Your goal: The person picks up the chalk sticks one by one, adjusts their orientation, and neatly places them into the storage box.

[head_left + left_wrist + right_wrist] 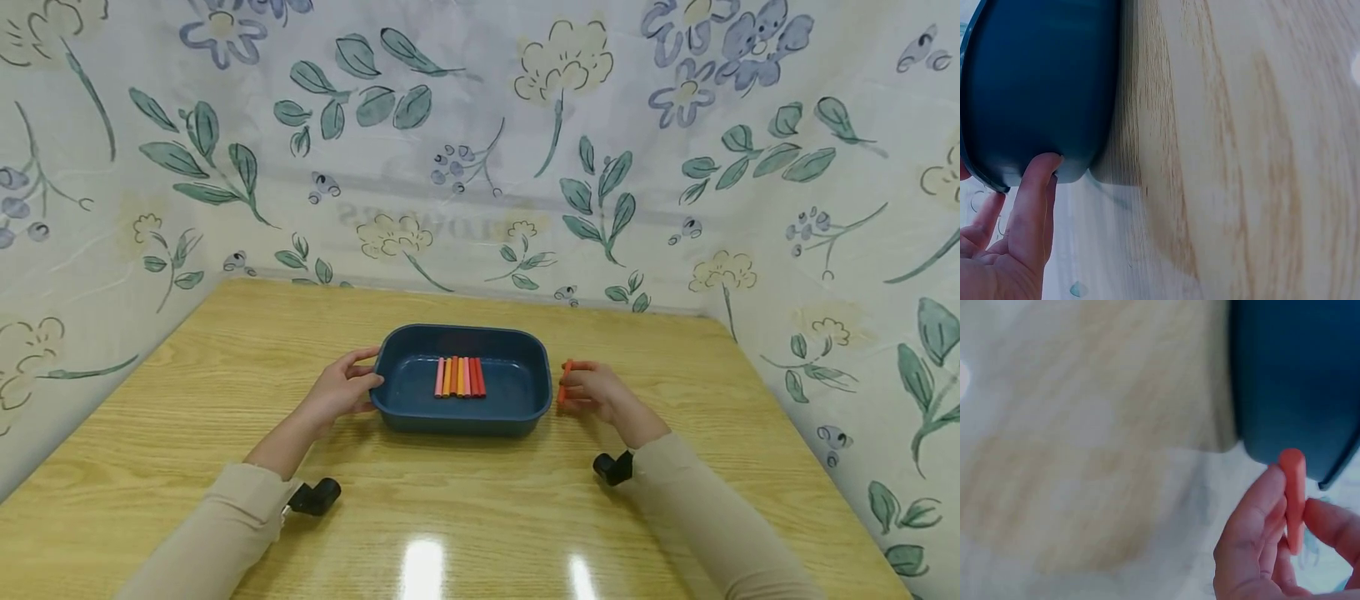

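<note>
A dark blue rectangular tub [459, 426] with rounded corners rests on the table. Inside it, several pink, orange and red crayon-like sticks [460, 377] lie side by side in a row. My left hand [347, 385] grips the tub's left end, thumb at the rim and fingers against the outer wall; the left wrist view shows fingertips [1044, 164] on that wall. Just outside the right end, my right hand [600, 393] pinches an orange crayon-like stick [1294, 500] between thumb and fingers. That stick stands nearly upright in the head view, beside the tub wall.
The wood-grain table [465, 508] extends around the tub on all sides. A flower-print cloth [480, 167] hangs behind the table and along both sides. Black wrist cameras [315, 497] sit at both cuffs.
</note>
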### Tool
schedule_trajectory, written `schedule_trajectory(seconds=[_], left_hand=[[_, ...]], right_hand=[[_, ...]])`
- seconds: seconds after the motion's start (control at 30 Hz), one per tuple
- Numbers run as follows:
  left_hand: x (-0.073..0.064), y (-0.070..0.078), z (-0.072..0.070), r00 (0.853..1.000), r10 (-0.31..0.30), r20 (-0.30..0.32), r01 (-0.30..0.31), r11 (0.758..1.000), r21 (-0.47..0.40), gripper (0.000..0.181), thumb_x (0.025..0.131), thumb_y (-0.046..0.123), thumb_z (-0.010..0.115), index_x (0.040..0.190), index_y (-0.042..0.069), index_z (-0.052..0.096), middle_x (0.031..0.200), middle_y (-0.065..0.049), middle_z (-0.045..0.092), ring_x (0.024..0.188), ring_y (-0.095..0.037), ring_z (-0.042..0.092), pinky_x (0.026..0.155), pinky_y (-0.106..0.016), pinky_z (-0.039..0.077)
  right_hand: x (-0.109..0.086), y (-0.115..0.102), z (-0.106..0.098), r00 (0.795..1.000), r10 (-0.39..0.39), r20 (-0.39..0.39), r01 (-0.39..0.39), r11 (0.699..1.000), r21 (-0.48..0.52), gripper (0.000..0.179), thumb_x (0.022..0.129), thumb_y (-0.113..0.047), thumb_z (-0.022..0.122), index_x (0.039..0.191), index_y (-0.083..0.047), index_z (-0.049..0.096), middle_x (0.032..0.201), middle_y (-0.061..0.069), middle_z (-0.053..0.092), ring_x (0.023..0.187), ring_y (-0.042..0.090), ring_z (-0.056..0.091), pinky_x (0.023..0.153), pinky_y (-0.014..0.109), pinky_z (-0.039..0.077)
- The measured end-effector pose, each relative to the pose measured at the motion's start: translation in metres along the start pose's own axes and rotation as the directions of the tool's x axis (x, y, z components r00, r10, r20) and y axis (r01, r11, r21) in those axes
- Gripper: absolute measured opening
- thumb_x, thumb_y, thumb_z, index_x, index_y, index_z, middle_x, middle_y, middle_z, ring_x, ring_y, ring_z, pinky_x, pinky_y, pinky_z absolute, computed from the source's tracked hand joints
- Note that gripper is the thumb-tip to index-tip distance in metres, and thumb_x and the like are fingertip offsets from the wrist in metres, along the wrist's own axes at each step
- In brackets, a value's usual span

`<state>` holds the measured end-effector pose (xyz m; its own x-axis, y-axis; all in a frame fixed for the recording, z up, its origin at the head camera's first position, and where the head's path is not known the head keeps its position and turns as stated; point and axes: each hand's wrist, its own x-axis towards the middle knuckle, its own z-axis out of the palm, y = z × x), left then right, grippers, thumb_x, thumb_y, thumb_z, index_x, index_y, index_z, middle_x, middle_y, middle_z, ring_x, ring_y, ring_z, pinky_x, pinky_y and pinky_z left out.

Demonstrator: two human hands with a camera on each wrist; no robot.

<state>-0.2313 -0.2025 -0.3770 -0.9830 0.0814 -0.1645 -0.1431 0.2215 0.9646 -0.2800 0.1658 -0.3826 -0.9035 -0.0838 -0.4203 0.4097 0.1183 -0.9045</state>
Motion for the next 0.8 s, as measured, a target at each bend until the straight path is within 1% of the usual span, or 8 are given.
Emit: schedule_trajectory(seconds=[0.1, 0.2, 0.33, 0.47, 0.53, 0.63, 0.7, 0.8], left_hand=[[0.0, 0.001, 0.0, 1.0, 0.002, 0.001, -0.002, 1.0, 0.001, 0.056, 0.094, 0.005, 0.049, 0.145, 0.001, 0.025, 0.135, -0.032, 0.035, 0.11, -0.042, 0.052, 0.078, -0.043, 0.053], [-0.001, 0.002, 0.0, 1.0, 0.006, 0.005, -0.006, 1.0, 0.003, 0.056, 0.095, 0.005, 0.049, 0.145, 0.0, 0.025, 0.135, -0.032, 0.034, 0.111, -0.043, 0.051, 0.078, -0.044, 0.053], [-0.001, 0.002, 0.0, 1.0, 0.009, 0.009, -0.009, 1.0, 0.002, 0.056, 0.095, 0.006, 0.049, 0.145, 0.0, 0.024, 0.135, -0.032, 0.033, 0.112, -0.044, 0.05, 0.078, -0.045, 0.053], [-0.001, 0.003, 0.0, 1.0, 0.004, 0.009, -0.004, 1.0, 0.001, 0.056, 0.095, 0.005, 0.049, 0.145, 0.0, 0.024, 0.134, -0.032, 0.034, 0.111, -0.044, 0.051, 0.078, -0.045, 0.053], [-0.002, 0.003, 0.001, 1.0, 0.001, 0.006, -0.001, 1.0, 0.003, 0.056, 0.095, 0.005, 0.049, 0.145, 0.0, 0.024, 0.134, -0.032, 0.034, 0.111, -0.044, 0.051, 0.078, -0.045, 0.053], [-0.002, 0.003, 0.001, 1.0, -0.003, 0.001, 0.003, 1.0, 0.005, 0.056, 0.095, 0.005, 0.049, 0.145, 0.0, 0.025, 0.134, -0.032, 0.034, 0.11, -0.043, 0.051, 0.077, -0.045, 0.053], [-0.001, 0.003, 0.001, 1.0, -0.004, 0.0, 0.004, 1.0, 0.006, 0.056, 0.095, 0.005, 0.049, 0.145, 0.0, 0.025, 0.134, -0.032, 0.035, 0.11, -0.043, 0.052, 0.077, -0.045, 0.053], [-0.001, 0.003, 0.001, 1.0, -0.001, 0.001, 0.001, 1.0, 0.008, 0.056, 0.095, 0.006, 0.05, 0.145, 0.0, 0.025, 0.134, -0.032, 0.035, 0.11, -0.043, 0.052, 0.077, -0.045, 0.053]], right_hand=[[-0.001, -0.009, 0.0, 1.0, -0.001, -0.017, 0.002, 0.999, 0.037, 0.046, 0.092, -0.006, 0.051, 0.136, 0.004, 0.039, 0.109, 0.017, 0.052, 0.073, 0.018, 0.06, 0.072, 0.031, 0.056], [-0.004, -0.02, 0.002, 1.0, -0.019, -0.017, 0.02, 0.998, 0.064, 0.047, 0.091, -0.006, 0.05, 0.136, 0.004, 0.04, 0.104, 0.016, 0.05, 0.069, 0.018, 0.06, 0.068, 0.03, 0.056], [-0.007, -0.035, 0.006, 0.998, -0.053, 0.034, 0.05, 0.994, 0.101, 0.045, 0.092, -0.005, 0.05, 0.134, 0.006, 0.042, 0.098, 0.013, 0.049, 0.065, 0.016, 0.06, 0.067, 0.027, 0.056], [-0.008, -0.047, 0.012, 0.993, -0.066, 0.098, 0.052, 0.989, 0.135, 0.042, 0.094, -0.005, 0.05, 0.134, 0.007, 0.042, 0.102, 0.014, 0.05, 0.069, 0.017, 0.063, 0.074, 0.028, 0.055], [-0.007, -0.052, 0.016, 0.992, -0.057, 0.115, 0.04, 0.988, 0.148, 0.041, 0.094, -0.004, 0.05, 0.133, 0.006, 0.042, 0.105, 0.015, 0.05, 0.072, 0.018, 0.064, 0.077, 0.029, 0.054], [-0.004, -0.059, 0.022, 0.992, -0.044, 0.12, 0.025, 0.988, 0.153, 0.039, 0.094, -0.003, 0.052, 0.131, 0.006, 0.044, 0.105, 0.015, 0.052, 0.074, 0.018, 0.064, 0.077, 0.028, 0.054], [-0.002, -0.064, 0.027, 0.993, -0.03, 0.117, 0.012, 0.989, 0.146, 0.037, 0.093, -0.002, 0.053, 0.129, 0.005, 0.046, 0.105, 0.014, 0.052, 0.075, 0.018, 0.064, 0.077, 0.028, 0.054], [0.0, -0.07, 0.035, 0.992, -0.008, 0.126, -0.008, 0.992, 0.122, 0.038, 0.092, -0.003, 0.055, 0.129, 0.004, 0.046, 0.107, 0.014, 0.052, 0.079, 0.02, 0.063, 0.079, 0.029, 0.054]])
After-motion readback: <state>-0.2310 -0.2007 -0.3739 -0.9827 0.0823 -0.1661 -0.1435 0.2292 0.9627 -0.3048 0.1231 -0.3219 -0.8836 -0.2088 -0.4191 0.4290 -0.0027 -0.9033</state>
